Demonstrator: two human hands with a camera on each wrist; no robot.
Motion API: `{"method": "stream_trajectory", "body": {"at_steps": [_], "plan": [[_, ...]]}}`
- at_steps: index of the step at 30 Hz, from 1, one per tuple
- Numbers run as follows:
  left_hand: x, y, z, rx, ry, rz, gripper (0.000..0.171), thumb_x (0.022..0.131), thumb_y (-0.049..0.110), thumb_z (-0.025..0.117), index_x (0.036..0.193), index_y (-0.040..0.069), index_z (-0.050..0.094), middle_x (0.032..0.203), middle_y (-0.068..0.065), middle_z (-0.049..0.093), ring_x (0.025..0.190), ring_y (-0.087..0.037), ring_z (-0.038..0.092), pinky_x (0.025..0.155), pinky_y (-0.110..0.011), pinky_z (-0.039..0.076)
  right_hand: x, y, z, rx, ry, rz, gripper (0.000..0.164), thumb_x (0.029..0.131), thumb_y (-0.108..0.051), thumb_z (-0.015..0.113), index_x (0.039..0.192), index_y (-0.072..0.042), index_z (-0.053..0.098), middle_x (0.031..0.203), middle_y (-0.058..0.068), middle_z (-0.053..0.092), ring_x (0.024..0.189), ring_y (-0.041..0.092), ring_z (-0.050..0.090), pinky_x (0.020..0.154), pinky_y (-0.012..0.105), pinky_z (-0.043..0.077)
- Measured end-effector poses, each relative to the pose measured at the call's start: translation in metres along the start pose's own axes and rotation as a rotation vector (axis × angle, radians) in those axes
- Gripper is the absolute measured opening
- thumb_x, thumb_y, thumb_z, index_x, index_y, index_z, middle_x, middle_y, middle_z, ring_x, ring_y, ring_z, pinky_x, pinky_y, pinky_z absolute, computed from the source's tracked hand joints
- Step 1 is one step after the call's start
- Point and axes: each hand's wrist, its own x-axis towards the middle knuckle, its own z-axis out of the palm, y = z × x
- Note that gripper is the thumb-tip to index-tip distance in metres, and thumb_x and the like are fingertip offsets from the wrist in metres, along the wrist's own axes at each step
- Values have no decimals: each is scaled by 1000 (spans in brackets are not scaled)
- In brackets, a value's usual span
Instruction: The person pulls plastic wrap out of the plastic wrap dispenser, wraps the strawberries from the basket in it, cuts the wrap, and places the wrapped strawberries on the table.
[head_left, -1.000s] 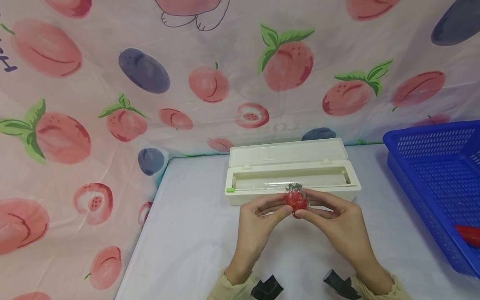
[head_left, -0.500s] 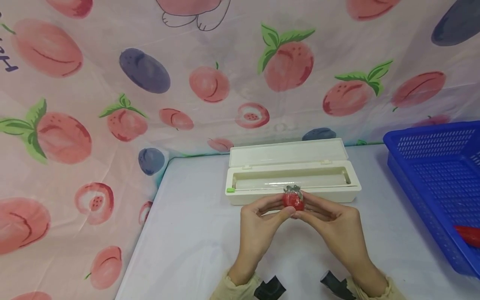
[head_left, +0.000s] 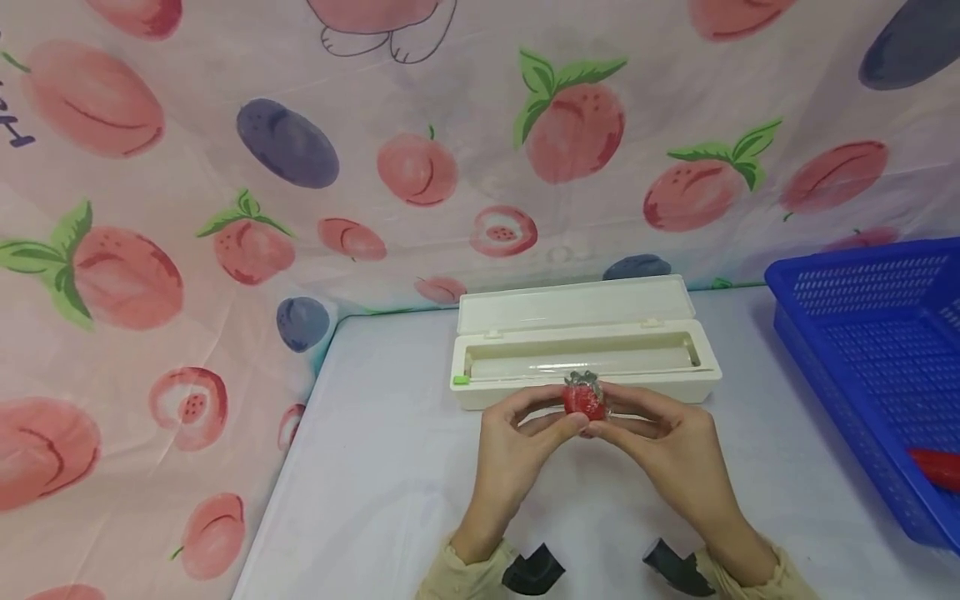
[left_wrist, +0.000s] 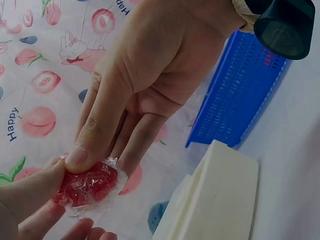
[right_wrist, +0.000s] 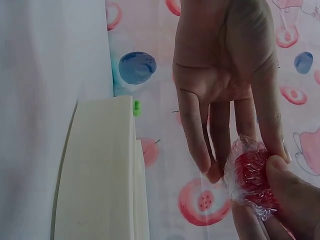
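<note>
A red strawberry point(head_left: 584, 398) with a grey-green leafy top is held up between both hands. Clear plastic film point(left_wrist: 112, 192) is crumpled around it, plain in both wrist views. My left hand point(head_left: 512, 467) pinches it from the left with thumb and fingers, while my right hand point(head_left: 670, 458) pinches the right side. The two thumbs come close together at its lower front. Just behind the hands stands a long cream cling film box point(head_left: 585, 388), its lid point(head_left: 573, 306) tipped back and a roll of film inside. Some of the fingers are hidden behind the strawberry in the head view.
At the right a blue perforated basket point(head_left: 825, 400) holds a red item point(head_left: 936, 468), partly cut off by the frame edge. A green slider point(head_left: 461, 380) sits on the box's left front edge. Behind the white table hangs a fruit-printed cloth point(head_left: 420, 92).
The strawberry has shifted slightly left and turned a little between the fingers. Both hands keep their grip and have moved only a little; box and basket stay put.
</note>
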Motion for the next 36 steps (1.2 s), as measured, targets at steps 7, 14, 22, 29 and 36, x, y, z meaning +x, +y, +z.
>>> {"method": "stream_trajectory", "body": {"at_steps": [7, 14, 22, 29, 36], "plan": [[-1, 2, -1, 28, 0, -23, 36, 82, 13, 83, 114, 5, 70, 112, -8, 72, 105, -20, 69, 82, -31, 60, 2, -1, -1, 16, -47, 15, 44, 79, -3, 81, 121, -4, 68, 115, 13, 71, 91, 11, 73, 72, 25, 60], [-4, 3, -6, 47, 1, -30, 36, 81, 15, 84, 113, 8, 71, 110, -6, 72, 102, -19, 70, 80, -31, 60, 2, -4, -4, 20, -128, 37, 47, 82, -12, 81, 126, -6, 65, 119, 17, 68, 95, 19, 73, 75, 26, 60], [-6, 3, -17, 48, -15, -18, 36, 81, 12, 83, 114, 3, 70, 111, -12, 73, 102, -21, 70, 80, -32, 60, 2, 2, -7, -43, -150, -30, 47, 82, -10, 81, 126, -13, 65, 119, 5, 69, 101, 11, 70, 81, 23, 58], [-9, 0, -34, 69, 24, -27, 36, 80, 10, 83, 113, 3, 70, 110, -13, 73, 100, -22, 70, 80, -32, 61, 2, 10, -16, -104, -123, -96, 45, 80, -5, 81, 122, -15, 67, 111, 2, 70, 97, 10, 70, 81, 22, 58], [-13, -7, -60, 124, 95, -54, 35, 79, 8, 83, 112, 3, 72, 110, -14, 72, 100, -22, 71, 79, -31, 61, -1, 21, -28, -108, -95, -139, 46, 80, 1, 80, 120, -19, 68, 107, -2, 69, 96, 7, 67, 80, 20, 57]]}}
